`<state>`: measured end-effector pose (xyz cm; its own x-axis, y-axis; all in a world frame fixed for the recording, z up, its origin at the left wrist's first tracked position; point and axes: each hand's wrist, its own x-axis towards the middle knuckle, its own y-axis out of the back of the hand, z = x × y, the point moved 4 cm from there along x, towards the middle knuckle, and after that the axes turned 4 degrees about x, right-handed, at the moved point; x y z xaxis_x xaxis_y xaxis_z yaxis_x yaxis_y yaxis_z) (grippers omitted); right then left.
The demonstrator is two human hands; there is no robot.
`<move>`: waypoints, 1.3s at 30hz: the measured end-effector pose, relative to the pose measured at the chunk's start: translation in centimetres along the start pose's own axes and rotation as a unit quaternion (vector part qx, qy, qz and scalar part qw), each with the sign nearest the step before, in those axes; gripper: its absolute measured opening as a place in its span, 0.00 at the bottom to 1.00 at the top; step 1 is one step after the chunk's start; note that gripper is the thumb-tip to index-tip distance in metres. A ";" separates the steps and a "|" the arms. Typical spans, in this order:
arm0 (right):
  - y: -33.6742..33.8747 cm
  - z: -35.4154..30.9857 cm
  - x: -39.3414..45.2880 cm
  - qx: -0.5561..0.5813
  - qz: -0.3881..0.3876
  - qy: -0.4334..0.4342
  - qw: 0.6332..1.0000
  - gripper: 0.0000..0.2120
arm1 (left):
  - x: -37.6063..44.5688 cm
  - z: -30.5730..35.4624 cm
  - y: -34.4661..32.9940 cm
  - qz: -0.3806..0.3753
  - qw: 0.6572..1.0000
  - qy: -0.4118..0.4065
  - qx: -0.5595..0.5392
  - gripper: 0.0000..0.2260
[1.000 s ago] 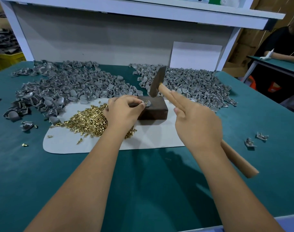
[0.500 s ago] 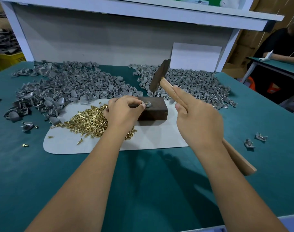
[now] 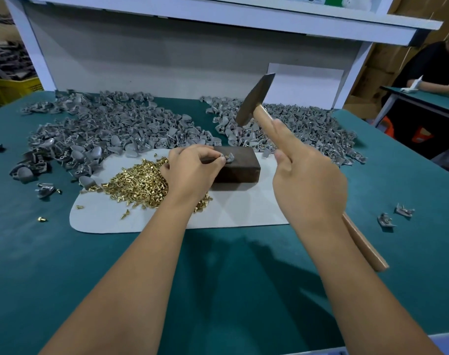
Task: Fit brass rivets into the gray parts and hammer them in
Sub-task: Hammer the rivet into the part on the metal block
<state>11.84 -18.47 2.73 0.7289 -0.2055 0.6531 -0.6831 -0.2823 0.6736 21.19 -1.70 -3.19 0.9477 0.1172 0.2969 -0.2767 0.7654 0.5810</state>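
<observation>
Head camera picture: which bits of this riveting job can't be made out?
- Rivet in the gray part on the block: too small; the left hand covers part.
- Hammer handle's middle: behind the right hand.
- Single brass rivets: too small.

The left hand (image 3: 192, 170) pinches a gray part (image 3: 228, 158) on the block (image 3: 240, 166); the right hand (image 3: 308, 180) holds the hammer (image 3: 256, 99) raised.

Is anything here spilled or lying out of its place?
Yes. A few brass rivets lie on the green table, off the white mat. Two gray parts sit alone at the right.
</observation>
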 end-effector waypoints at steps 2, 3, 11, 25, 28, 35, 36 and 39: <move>-0.3 -0.3 -0.2 -0.027 -0.053 0.023 0.998 0.28 | 0.1 0.0 0.0 -0.001 1.000 0.004 0.007 0.10; -0.7 -0.2 -0.3 -0.038 -0.097 0.030 0.994 0.28 | 0.2 0.0 0.0 -0.001 1.000 0.008 0.014 0.10; -0.5 -0.5 0.3 -0.048 -0.067 0.036 0.996 0.26 | 0.3 -0.2 -0.3 0.003 1.000 0.009 0.004 0.06; -0.2 -0.7 0.9 -0.052 -0.092 0.052 0.993 0.25 | 0.5 -0.4 -0.4 0.015 1.000 0.010 0.008 0.06; -0.6 -0.9 0.6 -0.050 -0.077 0.057 0.994 0.26 | 0.5 -0.5 -0.5 0.013 1.000 0.013 0.008 0.08; -0.4 -0.6 1.2 -0.027 -0.064 0.041 0.997 0.26 | 0.4 -0.2 -0.4 0.013 1.000 0.009 0.010 0.08; -0.5 -0.6 1.1 -0.026 -0.058 0.039 0.997 0.25 | 0.4 -0.2 -0.4 0.015 1.000 0.010 0.013 0.09; -1.1 -0.8 0.2 -0.065 -0.097 0.080 0.990 0.28 | 0.3 -0.2 -0.3 0.013 1.000 0.011 0.013 0.11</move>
<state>12.72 -17.45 2.34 0.8378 -0.0055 0.5459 -0.5381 -0.1768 0.8241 21.65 -1.79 -3.44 0.9436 0.1504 0.2950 -0.3043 0.7452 0.5934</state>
